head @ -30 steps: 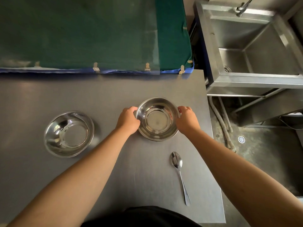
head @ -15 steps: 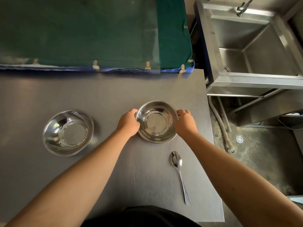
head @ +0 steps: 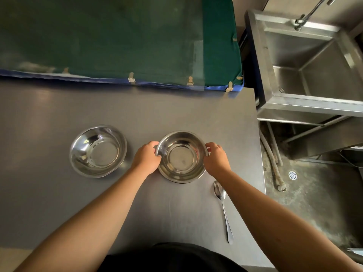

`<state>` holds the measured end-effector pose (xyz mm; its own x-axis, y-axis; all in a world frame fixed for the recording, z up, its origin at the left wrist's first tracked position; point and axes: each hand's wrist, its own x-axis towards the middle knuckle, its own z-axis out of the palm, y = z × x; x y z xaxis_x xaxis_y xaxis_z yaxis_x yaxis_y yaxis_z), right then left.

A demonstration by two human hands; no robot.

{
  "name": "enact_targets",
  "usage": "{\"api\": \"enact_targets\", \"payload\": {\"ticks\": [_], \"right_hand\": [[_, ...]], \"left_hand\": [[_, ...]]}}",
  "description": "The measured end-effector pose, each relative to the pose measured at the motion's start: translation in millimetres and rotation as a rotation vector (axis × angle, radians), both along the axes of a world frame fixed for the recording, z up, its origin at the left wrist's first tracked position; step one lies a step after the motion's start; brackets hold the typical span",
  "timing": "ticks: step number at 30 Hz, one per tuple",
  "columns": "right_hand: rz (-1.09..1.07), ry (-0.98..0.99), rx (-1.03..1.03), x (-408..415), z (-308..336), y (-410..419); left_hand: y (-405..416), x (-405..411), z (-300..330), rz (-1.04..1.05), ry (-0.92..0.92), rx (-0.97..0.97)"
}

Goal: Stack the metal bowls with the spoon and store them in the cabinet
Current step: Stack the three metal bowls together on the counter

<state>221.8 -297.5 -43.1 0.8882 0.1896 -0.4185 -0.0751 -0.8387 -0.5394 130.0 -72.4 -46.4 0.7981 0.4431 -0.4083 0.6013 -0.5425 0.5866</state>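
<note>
The right forearm (head: 275, 218) covers part of the spoon (head: 224, 209); each hand hides a stretch of the held bowl's (head: 181, 157) rim; the faucet (head: 312, 10) runs off the top edge.

The bowl (head: 181, 157) between my hands is polished metal, mirror-bright inside. The second bowl (head: 98, 151) to its left has the same glossy steel finish. The spoon (head: 223, 209) near my right arm is shiny metal too. The tabletop (head: 59, 203) looks smooth, matt grey. The far green cover (head: 117, 36) is dull cloth. The sink (head: 306, 61) at right is brushed steel.
</note>
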Motion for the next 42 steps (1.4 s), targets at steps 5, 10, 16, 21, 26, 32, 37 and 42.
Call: {"api": "enact_targets", "payload": {"ticks": [5,10,16,21,26,32,37,42], "right_hand": [[0.014,0.022,0.027,-18.0,-0.7,17.7],[0.030,0.039,0.013,-30.0,-0.9,31.4],[0.047,0.031,-0.012,-40.8,-0.2,50.4],[0.095,0.020,-0.018,-53.1,0.0,72.7],[0.132,0.017,-0.021,-66.9,-0.6,94.3],[0.129,0.015,-0.043,-77.2,-0.6,103.9],[0.123,0.009,-0.052,-89.9,-0.5,107.8],[0.109,0.013,-0.053,-100.8,1.3,109.4]], "left_hand": [[19.0,-32.8,-3.5,0.135,0.000,-0.018],[42.0,-77.3,-10.1,0.253,0.017,-0.069],[71.8,-123.8,-13.8,0.434,0.023,-0.165],[96.3,-153.4,-13.0,0.705,0.055,-0.305],[130.2,-166.0,-13.6,0.972,-0.024,-0.471],[158.4,-158.1,-4.2,1.042,-0.192,-0.770],[168.5,-156.0,3.0,1.094,-0.329,-0.897],[172.3,-154.2,4.1,1.110,-0.336,-0.942]]}}
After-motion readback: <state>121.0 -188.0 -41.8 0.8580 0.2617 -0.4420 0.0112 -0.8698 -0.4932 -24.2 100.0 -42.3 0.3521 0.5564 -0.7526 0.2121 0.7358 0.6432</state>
